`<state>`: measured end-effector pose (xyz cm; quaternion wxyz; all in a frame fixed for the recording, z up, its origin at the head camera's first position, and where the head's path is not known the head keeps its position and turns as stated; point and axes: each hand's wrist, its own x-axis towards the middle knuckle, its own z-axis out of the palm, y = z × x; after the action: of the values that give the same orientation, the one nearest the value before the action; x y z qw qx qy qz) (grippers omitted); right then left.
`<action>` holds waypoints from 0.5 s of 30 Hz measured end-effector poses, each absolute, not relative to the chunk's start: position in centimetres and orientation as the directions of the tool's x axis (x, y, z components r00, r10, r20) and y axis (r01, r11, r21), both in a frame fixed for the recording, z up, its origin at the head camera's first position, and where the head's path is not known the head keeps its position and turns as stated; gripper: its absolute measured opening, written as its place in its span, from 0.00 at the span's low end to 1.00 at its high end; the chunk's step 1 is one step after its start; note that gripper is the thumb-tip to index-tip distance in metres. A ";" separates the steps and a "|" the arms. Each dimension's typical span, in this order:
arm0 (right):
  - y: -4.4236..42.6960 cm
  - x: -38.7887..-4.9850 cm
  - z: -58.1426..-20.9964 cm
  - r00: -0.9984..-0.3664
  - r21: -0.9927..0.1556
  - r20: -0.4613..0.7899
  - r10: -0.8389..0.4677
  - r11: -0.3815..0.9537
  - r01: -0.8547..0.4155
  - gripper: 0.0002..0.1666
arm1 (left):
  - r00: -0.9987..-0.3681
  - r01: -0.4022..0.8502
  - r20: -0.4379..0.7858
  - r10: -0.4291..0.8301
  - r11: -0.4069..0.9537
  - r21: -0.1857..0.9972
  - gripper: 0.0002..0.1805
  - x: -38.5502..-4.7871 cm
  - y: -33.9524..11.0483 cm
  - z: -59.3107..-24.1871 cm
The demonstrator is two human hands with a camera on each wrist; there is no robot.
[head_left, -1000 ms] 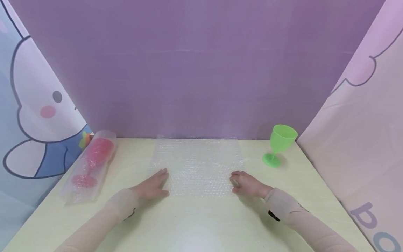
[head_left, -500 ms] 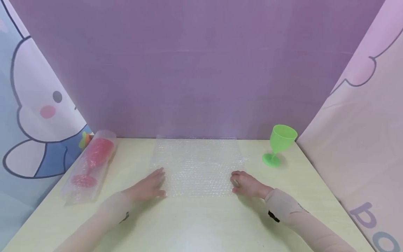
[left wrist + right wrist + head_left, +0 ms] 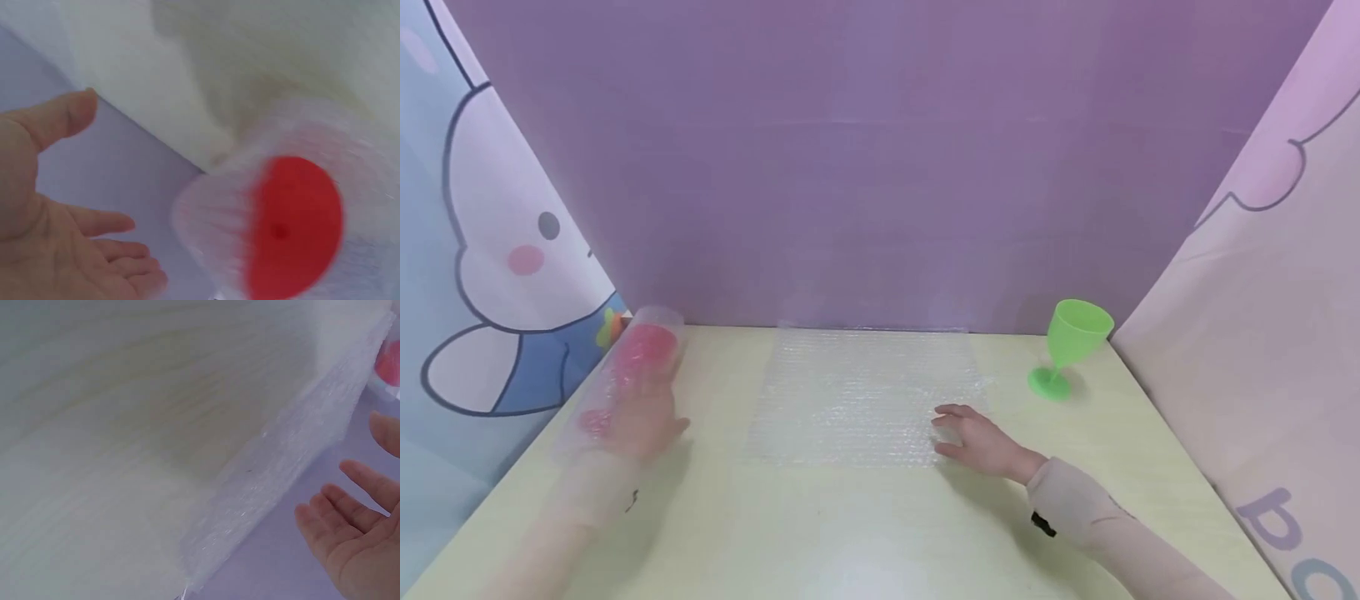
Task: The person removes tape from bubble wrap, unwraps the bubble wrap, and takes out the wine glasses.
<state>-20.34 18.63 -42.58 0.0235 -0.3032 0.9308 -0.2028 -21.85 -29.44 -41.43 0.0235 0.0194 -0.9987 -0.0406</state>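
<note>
My left hand [image 3: 646,421] is blurred over a red goblet [image 3: 650,346] rolled in bubble wrap at the left of the table. In the left wrist view its thumb and fingers are spread, with a gap between them and the goblet's red base [image 3: 297,228]; nothing is held. A flat sheet of bubble wrap [image 3: 850,392] lies in the middle of the table. Beside the sheet's right edge is my right hand [image 3: 981,442], fingers loosely bent and holding nothing. In the right wrist view the sheet [image 3: 275,462] shows apart from the relaxed fingers.
A green goblet [image 3: 1078,333] stands upright at the back right of the pale table [image 3: 850,533]. The purple backdrop [image 3: 880,167] rises behind the table, and printed cloth panels flank it on both sides.
My left hand has left the sheet's left edge and moved left to the wrapped red goblet. The right hand has loosened its fingers and shifted slightly left. The head view has turned a little left.
</note>
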 end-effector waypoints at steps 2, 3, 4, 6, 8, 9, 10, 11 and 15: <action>18.4 -20.2 -42.5 -0.813 -0.388 0.094 -0.575 0.731 -0.562 0.23 | -0.990 -0.128 0.030 -0.135 0.976 0.177 0.61 -21.8 -30.2 -41.6; 18.3 -20.1 -42.5 -0.812 -0.387 0.098 -0.576 0.729 -0.564 0.23 | -0.986 -0.147 0.045 -0.161 0.963 0.227 0.57 -21.6 -30.3 -41.8; 18.3 -20.1 -42.4 -0.810 -0.388 0.103 -0.577 0.726 -0.567 0.23 | -0.986 -0.141 0.061 -0.157 0.967 0.212 0.56 -21.4 -30.7 -41.9; 18.1 -20.1 -42.3 -0.808 -0.389 0.110 -0.579 0.723 -0.571 0.23 | -0.987 -0.105 0.107 -0.123 0.982 0.159 0.54 -20.9 -31.6 -42.1; 18.0 -20.1 -42.3 -0.810 -0.395 0.114 -0.575 0.722 -0.568 0.23 | -0.979 -0.063 0.186 -0.082 0.992 0.107 0.53 -20.4 -32.4 -42.2; 18.0 -20.1 -42.3 -0.812 -0.399 0.114 -0.572 0.722 -0.565 0.23 | -0.975 -0.039 0.216 -0.055 0.996 0.082 0.53 -20.1 -32.8 -42.3; 18.0 -20.1 -42.3 -0.814 -0.402 0.115 -0.570 0.722 -0.563 0.23 | -0.970 -0.016 0.243 -0.028 0.998 0.053 0.53 -20.0 -33.3 -42.4; 18.0 -20.1 -42.3 -0.815 -0.403 0.115 -0.567 0.724 -0.560 0.23 | -0.965 0.000 0.262 -0.010 0.999 0.036 0.53 -19.9 -33.7 -42.4; 18.0 -20.1 -42.6 -0.826 -0.424 0.105 -0.554 0.726 -0.541 0.23 | -0.964 -0.041 0.261 -0.055 0.998 0.056 0.51 -19.8 -34.8 -42.7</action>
<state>-20.07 18.00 -42.59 0.0145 -0.2947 0.9289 -0.2238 -19.77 -34.85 -42.70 0.1325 0.0243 -0.9906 -0.0252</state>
